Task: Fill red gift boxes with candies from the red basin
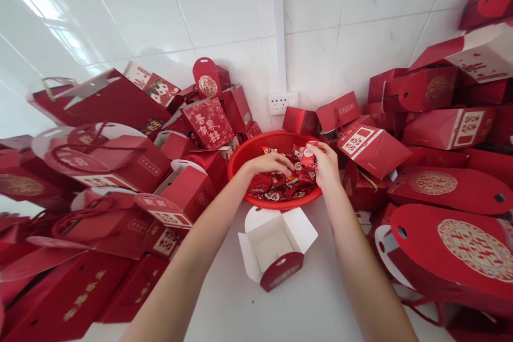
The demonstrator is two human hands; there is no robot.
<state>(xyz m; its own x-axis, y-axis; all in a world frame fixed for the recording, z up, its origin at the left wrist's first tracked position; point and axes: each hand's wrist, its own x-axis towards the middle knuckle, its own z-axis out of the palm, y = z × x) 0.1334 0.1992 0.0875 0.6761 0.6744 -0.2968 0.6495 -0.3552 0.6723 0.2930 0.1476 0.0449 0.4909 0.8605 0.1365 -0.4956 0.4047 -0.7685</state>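
A round red plastic basket stands against the white tiled corner and holds several red-wrapped candies. My left hand reaches down into the pile, its fingers curled over the wrappers. My right hand is raised at the basket's right side with a few red candies pinched in its fingers. In front of the basket sits an open gift box, red outside and white inside, with its flaps spread and an empty interior.
Heaps of red gift boxes and paper bags crowd the left side. More red boxes are stacked on the right, with flat oval-lidded ones near my right forearm. A white wall socket sits behind the basket. The white tabletop shows between my arms.
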